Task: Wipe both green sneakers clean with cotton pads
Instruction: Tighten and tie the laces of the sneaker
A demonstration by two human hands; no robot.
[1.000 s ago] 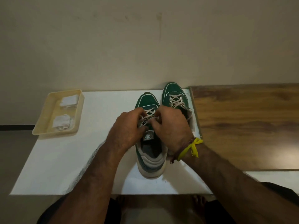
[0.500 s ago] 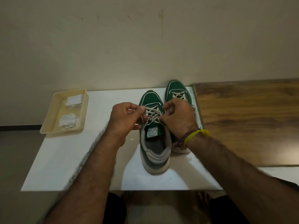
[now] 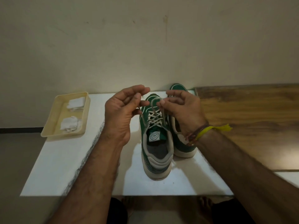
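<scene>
Pinching pale cord laces [image 3: 153, 118] above near green suede sneaker [image 3: 156, 147]: left hand [image 3: 123, 110] and right hand [image 3: 182, 109], fingers clamped, raised.

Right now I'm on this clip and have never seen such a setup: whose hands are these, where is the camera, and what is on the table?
The camera sits on a person's head, looking forward and down at their own bare arms. The left hand and right hand each pinch a lace end of the nearer green sneaker, lifted above it. The second sneaker stands beside it on the white table. To the left, a cream tray holds white cotton pads, not yet picked up. A yellow band circles the right wrist.
</scene>
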